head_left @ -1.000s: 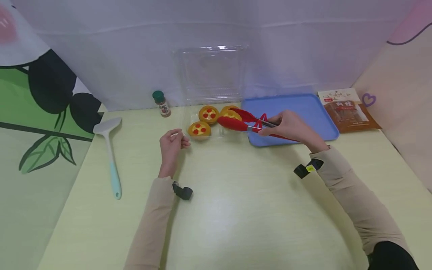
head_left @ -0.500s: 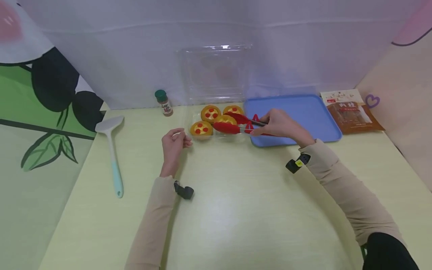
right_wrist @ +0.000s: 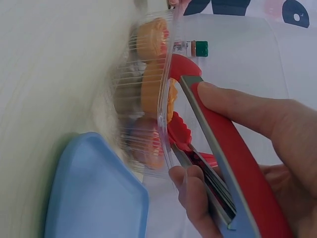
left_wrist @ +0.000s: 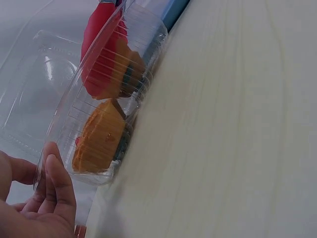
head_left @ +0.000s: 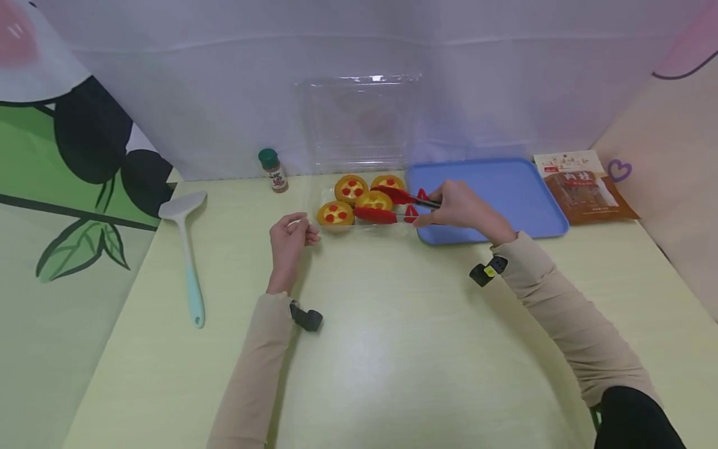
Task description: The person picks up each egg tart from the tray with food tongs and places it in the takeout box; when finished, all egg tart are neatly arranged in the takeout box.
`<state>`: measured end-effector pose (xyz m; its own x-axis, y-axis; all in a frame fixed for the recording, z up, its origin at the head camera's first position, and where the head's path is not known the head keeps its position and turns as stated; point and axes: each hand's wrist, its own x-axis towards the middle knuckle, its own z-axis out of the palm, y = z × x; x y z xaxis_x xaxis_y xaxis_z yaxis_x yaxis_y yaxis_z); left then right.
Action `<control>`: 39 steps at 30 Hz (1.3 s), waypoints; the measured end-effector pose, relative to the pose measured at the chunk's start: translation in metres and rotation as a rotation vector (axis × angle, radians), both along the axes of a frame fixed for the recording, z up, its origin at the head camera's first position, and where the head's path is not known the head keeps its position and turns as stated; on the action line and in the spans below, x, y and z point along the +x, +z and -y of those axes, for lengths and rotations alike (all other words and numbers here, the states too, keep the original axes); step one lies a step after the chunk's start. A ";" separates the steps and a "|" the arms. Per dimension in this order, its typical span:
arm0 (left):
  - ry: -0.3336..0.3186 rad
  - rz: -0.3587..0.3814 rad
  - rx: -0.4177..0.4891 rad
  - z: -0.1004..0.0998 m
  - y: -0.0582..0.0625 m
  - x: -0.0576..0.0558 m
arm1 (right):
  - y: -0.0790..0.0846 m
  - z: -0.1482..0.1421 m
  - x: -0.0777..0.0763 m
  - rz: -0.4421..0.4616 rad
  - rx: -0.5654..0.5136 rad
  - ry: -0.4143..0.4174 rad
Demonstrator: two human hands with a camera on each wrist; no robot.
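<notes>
My left hand [head_left: 289, 246] pinches the front left rim of a clear plastic clamshell box [left_wrist: 58, 116] between thumb and fingers. Small round pizza-like pastries with red toppings sit in the box, one of them a pastry [head_left: 336, 214] at its front left corner. In my right hand [head_left: 461, 209] is a pair of red-tipped tongs [head_left: 377, 216], gripped by its metal and red arms. The tongs' heads lie on either side of the front right pastry [head_left: 374, 199], down inside the box. In the right wrist view, the thumb presses one arm of the tongs [right_wrist: 233, 163].
A blue tray [head_left: 499, 187] lies right beside the box, with a brown food packet [head_left: 586, 190] at its far side. The raised clear lid [head_left: 359, 125] leans toward the back curtain. Left stand a green-capped seasoning bottle [head_left: 273, 171] and a spatula [head_left: 191, 268].
The tongs have moved slightly left and down around the front right pastry, and the right forearm has shifted left. The left hand keeps its hold on the rim.
</notes>
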<state>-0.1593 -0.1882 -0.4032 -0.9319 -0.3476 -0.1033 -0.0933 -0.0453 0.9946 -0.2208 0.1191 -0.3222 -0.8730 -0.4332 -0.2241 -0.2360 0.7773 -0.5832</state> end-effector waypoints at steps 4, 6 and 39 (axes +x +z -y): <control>0.000 -0.005 0.008 0.001 0.000 -0.001 | 0.002 0.000 -0.001 0.001 0.029 0.016; -0.001 -0.005 0.015 0.001 0.000 -0.001 | 0.002 0.000 -0.002 0.004 0.035 0.018; -0.002 0.002 0.006 0.002 -0.002 -0.003 | 0.002 -0.049 0.020 0.005 -0.138 -0.063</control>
